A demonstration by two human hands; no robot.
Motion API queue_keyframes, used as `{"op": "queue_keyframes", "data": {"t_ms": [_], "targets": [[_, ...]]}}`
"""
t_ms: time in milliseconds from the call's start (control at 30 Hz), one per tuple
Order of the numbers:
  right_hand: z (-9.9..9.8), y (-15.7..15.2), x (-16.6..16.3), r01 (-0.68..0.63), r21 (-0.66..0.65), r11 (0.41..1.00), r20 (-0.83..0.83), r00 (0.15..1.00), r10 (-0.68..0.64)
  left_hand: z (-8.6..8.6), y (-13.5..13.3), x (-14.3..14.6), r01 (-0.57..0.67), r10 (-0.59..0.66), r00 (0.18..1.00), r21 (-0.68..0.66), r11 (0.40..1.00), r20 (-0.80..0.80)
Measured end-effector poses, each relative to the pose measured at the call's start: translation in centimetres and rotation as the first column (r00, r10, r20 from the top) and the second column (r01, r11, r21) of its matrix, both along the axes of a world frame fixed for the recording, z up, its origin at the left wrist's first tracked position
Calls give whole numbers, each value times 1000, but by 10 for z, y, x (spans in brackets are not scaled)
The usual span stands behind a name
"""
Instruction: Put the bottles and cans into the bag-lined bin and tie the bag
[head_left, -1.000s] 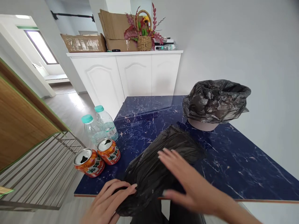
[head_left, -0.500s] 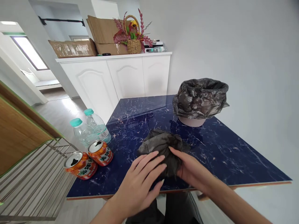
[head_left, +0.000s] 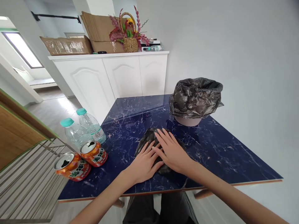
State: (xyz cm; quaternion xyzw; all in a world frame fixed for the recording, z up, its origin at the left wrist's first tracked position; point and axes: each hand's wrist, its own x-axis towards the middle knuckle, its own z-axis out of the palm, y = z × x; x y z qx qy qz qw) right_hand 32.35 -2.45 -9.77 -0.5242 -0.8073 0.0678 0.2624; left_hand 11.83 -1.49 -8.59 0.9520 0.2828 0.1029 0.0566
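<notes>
A crumpled black plastic bag (head_left: 149,136) lies on the dark blue marbled table near its front edge. Both palms press down on it. My left hand (head_left: 144,163) rests flat on its left side with the fingers spread. From the right, my right hand (head_left: 171,151) lies across the top, fingers stretched out and its thumb near the left fingers. Much of the bag is hidden beneath the hands. Farther back to the right, a pale bin (head_left: 188,121) stands on the table, its rim covered by a black bin liner (head_left: 196,99).
Two opened orange drink cans (head_left: 73,168) stand at the table's left edge, with two clear plastic bottles (head_left: 92,126) with teal caps behind them. A metal wire rack (head_left: 30,183) is at the left. A white cabinet (head_left: 121,74) bears cardboard boxes and a flower basket (head_left: 130,44).
My right hand has moved from gripping the bag's right side to lying flat on top. My left hand has flattened onto the bag, which now sits lower. The view has shifted slightly.
</notes>
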Motion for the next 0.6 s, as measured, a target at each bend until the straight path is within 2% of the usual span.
{"op": "queue_keyframes", "data": {"t_ms": [67, 133, 233, 300, 367, 500, 600], "targets": [[-16, 2, 0, 18, -104, 994, 93, 996, -9, 3, 3, -6, 24, -24, 1000, -8, 1000, -8], [-21, 0, 6, 40, -172, 984, 122, 992, -19, 9, 5, -16, 42, -42, 999, -1, 999, -12], [-6, -22, 15, -20, -108, 994, 101, 994, 31, 18, 6, -37, 66, -66, 998, 26, 997, 2], [5, -44, 17, -184, -40, 982, 115, 976, 187, 22, 7, -50, 84, -85, 996, 29, 996, 14], [6, -62, 18, -276, -7, 961, 154, 949, 274, 23, 10, -59, 94, -94, 995, 6, 996, 16], [-10, -67, 20, -253, 16, 967, 138, 959, 249, 19, 18, -64, 74, -72, 997, -62, 995, 34], [-4, -56, 30, -182, -83, 980, -33, 983, 180, 19, 23, -61, 76, -69, 994, -78, 994, 88]]}}
